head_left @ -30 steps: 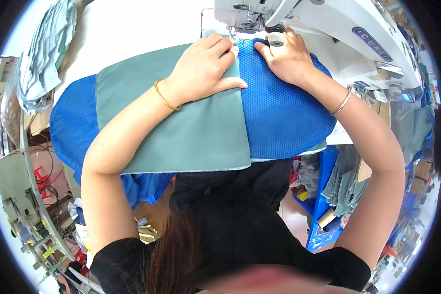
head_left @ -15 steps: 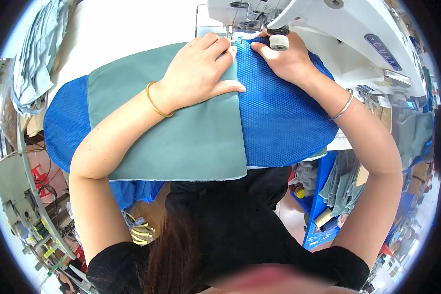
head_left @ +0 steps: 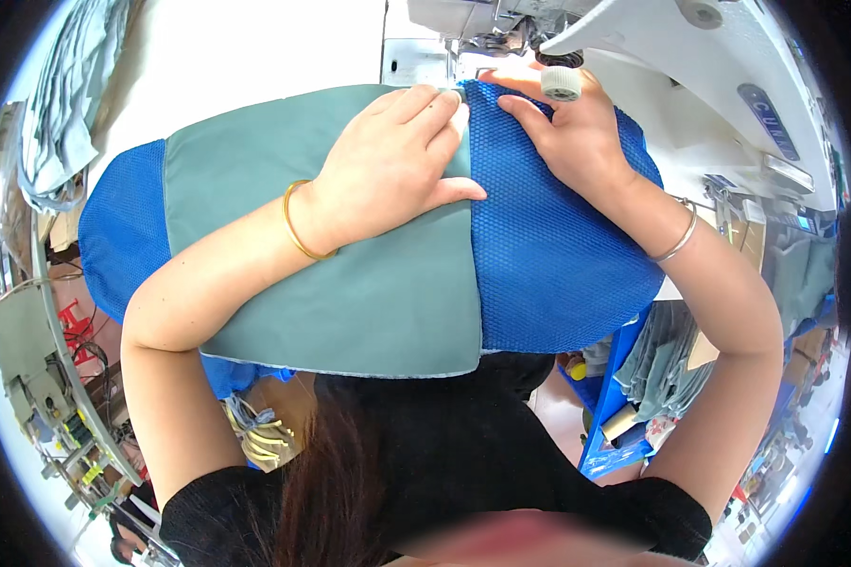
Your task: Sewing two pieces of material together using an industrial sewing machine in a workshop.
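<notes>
Left hand [head_left: 397,161]: fingers together, pressed flat on the grey-green fabric panel [head_left: 350,283], likely to pin its edge along the seam line. Right hand [head_left: 567,132]: fingers spread, flat on the blue mesh fabric [head_left: 558,265] just beside it, steadying that layer. Just beyond both fingertips: sewing machine [head_left: 690,57], where the two edges meet. Beneath: white desk [head_left: 255,47]. Far left of the left hand: heaped grey cloth [head_left: 61,104].
</notes>
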Tool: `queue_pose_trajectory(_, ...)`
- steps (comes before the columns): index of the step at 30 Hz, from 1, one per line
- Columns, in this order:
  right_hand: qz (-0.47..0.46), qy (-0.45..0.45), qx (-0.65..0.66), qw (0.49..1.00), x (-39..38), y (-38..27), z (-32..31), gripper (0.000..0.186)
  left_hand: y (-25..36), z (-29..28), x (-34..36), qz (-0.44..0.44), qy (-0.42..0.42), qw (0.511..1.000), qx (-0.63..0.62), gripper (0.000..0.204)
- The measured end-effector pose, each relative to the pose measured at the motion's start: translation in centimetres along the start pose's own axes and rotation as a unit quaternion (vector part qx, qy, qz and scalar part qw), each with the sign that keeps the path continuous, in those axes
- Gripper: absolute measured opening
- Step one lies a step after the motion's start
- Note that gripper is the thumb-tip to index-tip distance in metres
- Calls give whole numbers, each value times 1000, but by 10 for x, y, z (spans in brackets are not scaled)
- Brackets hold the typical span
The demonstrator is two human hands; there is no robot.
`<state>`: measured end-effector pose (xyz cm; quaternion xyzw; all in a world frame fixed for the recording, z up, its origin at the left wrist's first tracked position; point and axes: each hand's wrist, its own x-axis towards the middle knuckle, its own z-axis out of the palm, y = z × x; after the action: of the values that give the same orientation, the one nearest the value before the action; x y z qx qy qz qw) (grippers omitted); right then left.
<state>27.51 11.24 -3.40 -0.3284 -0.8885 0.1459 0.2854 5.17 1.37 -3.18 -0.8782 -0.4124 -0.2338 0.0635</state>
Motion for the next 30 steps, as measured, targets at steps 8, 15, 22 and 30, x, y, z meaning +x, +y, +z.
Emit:
queue_pose_trajectory(8, -62, 7, -44, 997, -2, 3, 0, 15, 2, -1, -3, 19, -2, 999, 35, 72)
queue_pose_trajectory(15, -54, -12, -42, 998, 0, 3, -2, 18, 0, -1, -1, 23, -5, 999, 36, 71)
queue_pose_trajectory(22, -44, -17, -42, 998, 1, 2, -3, 19, -4, 0, 2, 27, -5, 999, 39, 70)
queue_pose_trajectory(30, -49, -25, -44, 998, 0, 2, -4, 21, -4, 1, 2, 23, -2, 999, 38, 69)
